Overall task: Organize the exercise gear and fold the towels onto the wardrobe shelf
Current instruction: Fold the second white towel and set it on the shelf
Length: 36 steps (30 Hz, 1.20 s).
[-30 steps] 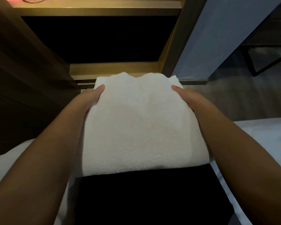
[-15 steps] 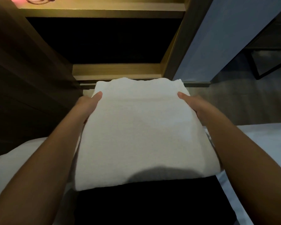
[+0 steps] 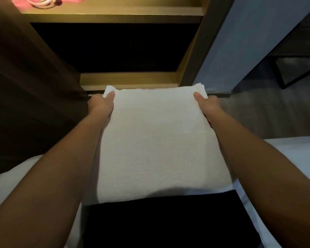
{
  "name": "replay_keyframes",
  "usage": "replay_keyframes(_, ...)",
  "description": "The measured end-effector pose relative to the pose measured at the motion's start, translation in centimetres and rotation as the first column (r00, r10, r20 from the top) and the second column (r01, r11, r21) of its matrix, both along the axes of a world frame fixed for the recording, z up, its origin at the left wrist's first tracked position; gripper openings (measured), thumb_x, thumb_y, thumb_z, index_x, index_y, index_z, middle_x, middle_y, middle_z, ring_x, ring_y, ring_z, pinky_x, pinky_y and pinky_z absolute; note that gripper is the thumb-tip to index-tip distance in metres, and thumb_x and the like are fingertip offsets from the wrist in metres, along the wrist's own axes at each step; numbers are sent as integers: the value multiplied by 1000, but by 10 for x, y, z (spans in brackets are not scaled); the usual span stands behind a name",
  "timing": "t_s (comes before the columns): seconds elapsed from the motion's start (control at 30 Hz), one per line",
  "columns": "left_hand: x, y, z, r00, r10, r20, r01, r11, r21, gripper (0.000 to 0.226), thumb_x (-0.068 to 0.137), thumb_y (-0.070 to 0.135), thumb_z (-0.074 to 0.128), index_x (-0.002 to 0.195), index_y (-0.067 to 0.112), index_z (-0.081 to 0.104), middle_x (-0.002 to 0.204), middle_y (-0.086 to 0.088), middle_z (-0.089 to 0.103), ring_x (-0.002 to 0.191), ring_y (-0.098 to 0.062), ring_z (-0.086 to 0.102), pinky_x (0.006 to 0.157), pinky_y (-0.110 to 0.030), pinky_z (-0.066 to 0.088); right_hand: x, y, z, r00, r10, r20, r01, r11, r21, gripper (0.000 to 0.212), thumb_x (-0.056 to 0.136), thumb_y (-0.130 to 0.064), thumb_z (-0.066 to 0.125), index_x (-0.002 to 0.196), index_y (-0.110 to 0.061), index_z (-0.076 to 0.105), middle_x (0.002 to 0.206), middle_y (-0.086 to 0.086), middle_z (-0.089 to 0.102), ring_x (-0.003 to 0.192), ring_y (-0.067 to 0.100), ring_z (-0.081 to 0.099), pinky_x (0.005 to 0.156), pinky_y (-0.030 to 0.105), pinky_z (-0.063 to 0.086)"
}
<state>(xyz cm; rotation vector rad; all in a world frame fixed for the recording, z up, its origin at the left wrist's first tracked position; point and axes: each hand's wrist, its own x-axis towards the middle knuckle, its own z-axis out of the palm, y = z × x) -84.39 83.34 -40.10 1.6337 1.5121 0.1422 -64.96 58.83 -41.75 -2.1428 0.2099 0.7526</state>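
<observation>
White folded towel [image 3: 156, 140], held level, far edge at the lip of the lower wardrobe shelf [image 3: 129, 80]. Grip: left hand [image 3: 101, 107] and right hand [image 3: 207, 106] clasp opposite sides, thumbs on top, fingers hidden beneath. Risk: the far corners snag on the lip and the folds slide apart.

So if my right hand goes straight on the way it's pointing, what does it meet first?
Likely the front edge of the lower wardrobe shelf, near the right side panel. Your right hand grips the towel; depth is unclear.
</observation>
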Motion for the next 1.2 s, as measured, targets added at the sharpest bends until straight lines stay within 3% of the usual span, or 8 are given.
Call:
replay_keyframes(0.13,3,-2,5,997,-30,71,27,999,36,48,99,42,48,131,8,53,120,-10,60,98,-22,58,76,-31,45,0,5,5,996,25,81,-28,999,34,58,94,-55,48,136,-15,44,124,4,56,100,24,56,88,43,48)
replay_keyframes(0.3,6,-5,10,972,-77,221,49,991,125,35,100,39,47,118,11,58,90,1,57,74,-9,53,51,-17,34,1,16,14,976,63,208,-86,991,101,53,95,-53,48,133,-17,44,112,-1,53,94,20,54,80,38,45)
replay_keyframes(0.4,-2,-1,6,980,-21,200,3,996,89,27,98,37,50,110,15,60,82,6,56,74,-8,54,52,-17,34,4,1,5,993,31,117,-38,997,62,54,95,-53,49,135,-16,45,122,2,56,98,22,56,81,39,47)
replay_keyframes(0.5,-3,-6,-3,981,23,190,-37,997,73,32,98,38,52,116,12,58,98,-1,61,75,-7,53,54,-19,36,-3,0,0,1000,18,22,-18,1000,-2,63,92,-59,48,138,-15,44,131,6,56,96,23,55,82,41,46)
replay_keyframes(0.77,-29,-5,-9,959,-184,-217,151,975,-162,72,93,63,40,137,7,46,125,-14,56,107,-33,55,81,-36,38,-13,-20,5,977,151,-150,-167,981,-100,71,88,-74,37,128,-17,53,116,4,59,99,26,59,90,42,47)
replay_keyframes(0.87,-40,-4,-13,976,-156,-151,149,987,-55,64,94,60,44,128,6,53,111,-13,59,86,-26,57,68,-35,42,-18,-19,5,990,138,-5,-137,983,-120,66,90,-65,46,129,-12,53,119,6,61,98,28,61,83,40,49)
replay_keyframes(1.0,-28,0,0,979,-177,-97,183,981,59,62,95,55,45,130,5,53,124,-15,59,98,-29,55,79,-37,40,-17,-16,14,994,107,23,-105,992,-74,62,92,-61,47,128,-11,55,123,9,62,105,30,61,94,46,50)
replay_keyframes(1.2,-64,-16,4,942,-265,-205,226,955,-193,66,94,64,37,131,11,50,108,-9,58,86,-26,55,78,-42,42,-42,-60,36,950,242,-197,-259,964,-65,53,91,-68,38,102,-20,57,101,5,64,88,23,62,75,38,48)
